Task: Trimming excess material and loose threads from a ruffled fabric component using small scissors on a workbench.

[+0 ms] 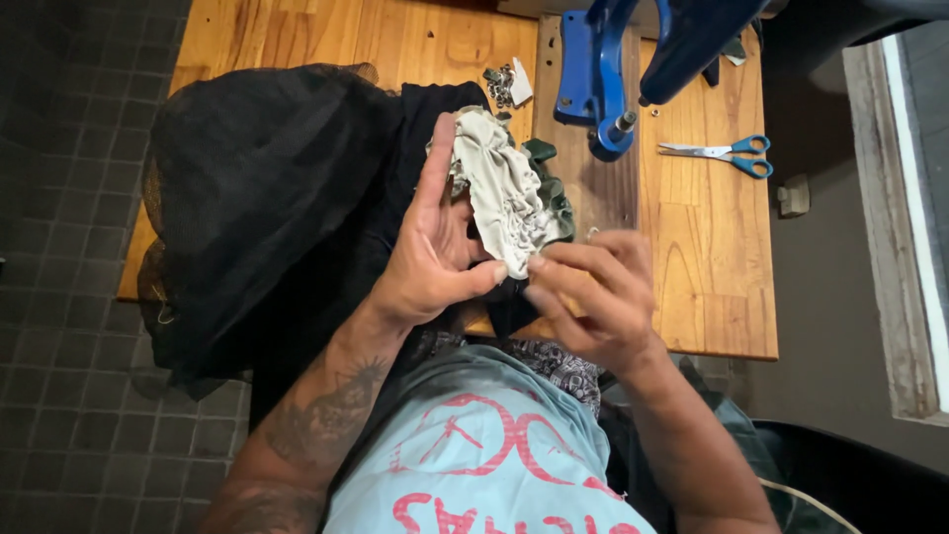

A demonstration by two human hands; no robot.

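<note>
My left hand holds up a bunched, gathered piece of pale grey fabric, thumb pressed at its lower edge. My right hand pinches the same lower edge of the grey fabric with fingertips, right beside the left thumb. Dark green cloth shows behind the grey piece. Both hands hover over the near edge of a wooden table.
A large heap of black mesh fabric covers the table's left side. A blue hand press stands at the back. Blue-handled scissors lie to its right. Small metal pieces sit near the press. Dark tiled floor lies left.
</note>
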